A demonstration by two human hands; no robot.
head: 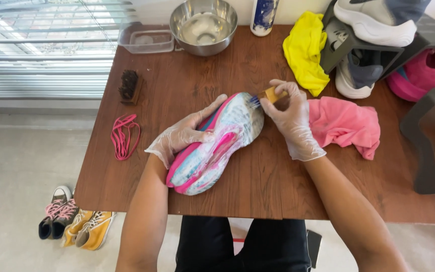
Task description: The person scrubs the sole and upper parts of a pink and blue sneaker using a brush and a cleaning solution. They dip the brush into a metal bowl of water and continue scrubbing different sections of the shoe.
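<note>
At the middle of the wooden table [258,196], a pink and white sneaker [212,146] is lying sole-up, toe pointing toward one o'clock. The left hand [185,133], in a thin clear glove, is gripping the shoe along its nine o'clock side and steadying it. The right hand [290,121], gloved too, is pinching a small wooden-backed brush [268,95], and its blue bristles are touching the toe end of the sole. Judging by this, scrubbing is going on at the toe; the sole is looking pale overall, though how much has been cleaned I cannot tell. Pink laces [124,136] are lying apart at nine o'clock, so the shoe is already unlaced. A darker brush [129,86] is resting at ten o'clock, a steel bowl [203,25] at twelve, a yellow cloth [305,50] at one, a pink cloth [346,126] at three. Grey sneakers on a rack [373,55] are waiting at two o'clock. More shoes [74,221] are sitting on the pale floor at eight o'clock, window blinds beyond.
</note>
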